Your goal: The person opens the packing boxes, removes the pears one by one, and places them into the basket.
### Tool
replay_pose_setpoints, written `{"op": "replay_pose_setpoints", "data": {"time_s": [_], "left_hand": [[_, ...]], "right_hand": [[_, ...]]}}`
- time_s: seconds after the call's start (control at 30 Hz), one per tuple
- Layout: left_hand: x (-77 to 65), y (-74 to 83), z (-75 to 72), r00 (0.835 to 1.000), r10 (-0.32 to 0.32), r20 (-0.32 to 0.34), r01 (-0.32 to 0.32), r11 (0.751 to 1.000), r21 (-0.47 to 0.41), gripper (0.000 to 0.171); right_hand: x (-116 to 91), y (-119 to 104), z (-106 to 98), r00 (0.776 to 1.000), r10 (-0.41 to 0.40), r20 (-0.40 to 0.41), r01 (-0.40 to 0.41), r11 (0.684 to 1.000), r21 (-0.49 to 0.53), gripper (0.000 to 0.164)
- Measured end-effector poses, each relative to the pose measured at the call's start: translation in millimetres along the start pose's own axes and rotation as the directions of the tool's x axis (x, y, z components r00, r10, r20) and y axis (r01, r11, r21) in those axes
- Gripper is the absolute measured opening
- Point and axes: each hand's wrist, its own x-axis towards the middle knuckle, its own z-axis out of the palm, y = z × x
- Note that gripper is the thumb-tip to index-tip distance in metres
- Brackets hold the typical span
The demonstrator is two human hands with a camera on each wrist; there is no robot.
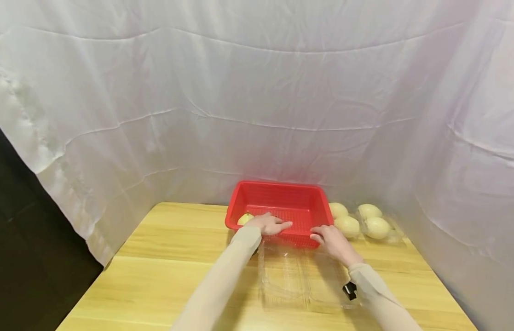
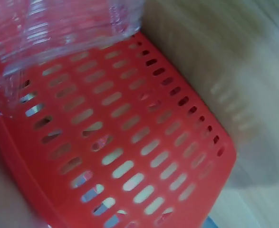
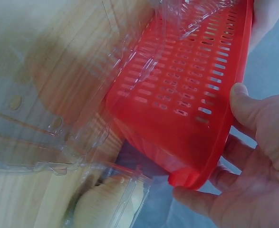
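At the red basket (image 1: pixel 281 196), right hand (image 1: pixel 336 242) grips — left hand (image 1: pixel 267 224) touches — the rim (image 3: pixel 245 57).

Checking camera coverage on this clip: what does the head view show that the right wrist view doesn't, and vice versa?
Only head: a stemmed yellow fruit inside the red basket, and a black object near the right cuff. Only right wrist: small oval marks on the clear plastic container. Both: basket, container, right hand, and pale fruit outside the basket.

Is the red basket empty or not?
Not empty: in the head view, a yellow pear sits inside the red basket, at its left end, partly hidden.
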Motion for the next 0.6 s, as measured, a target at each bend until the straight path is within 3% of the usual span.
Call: {"op": "replay_pose_setpoints", "data": {"time_s": [0.17, 0.27, 0.43, 0.6], "left_hand": [[-5.0, -4.6, 3.9, 0.987, 0.092, -0.133, -0.083, 0.994, 0.073, 0.084], [-9.2, -5.1, 5.7, 0.976, 0.109, -0.187, -0.086, 0.989, 0.123, 0.085], [-15.9, -6.9, 10.7, 0.957, 0.134, -0.257, -0.091, 0.981, 0.171, 0.079], [-18.7, -7.4, 15.0, 0.943, 0.169, -0.287, -0.111, 0.972, 0.208, 0.075]], "right_hand": [[-0.3, -0.6, 3.1, 1.000, 0.019, -0.011, -0.019, 1.000, -0.004, 0.021], [-0.6, -0.1, 3.7, 1.000, 0.010, -0.008, -0.010, 1.000, -0.014, 0.021], [-2.4, -0.9, 4.4, 1.000, 0.005, -0.008, -0.005, 1.000, -0.017, 0.022], [-3.6, -0.2, 3.7, 1.000, 0.008, -0.012, -0.008, 1.000, -0.010, 0.022]]}}
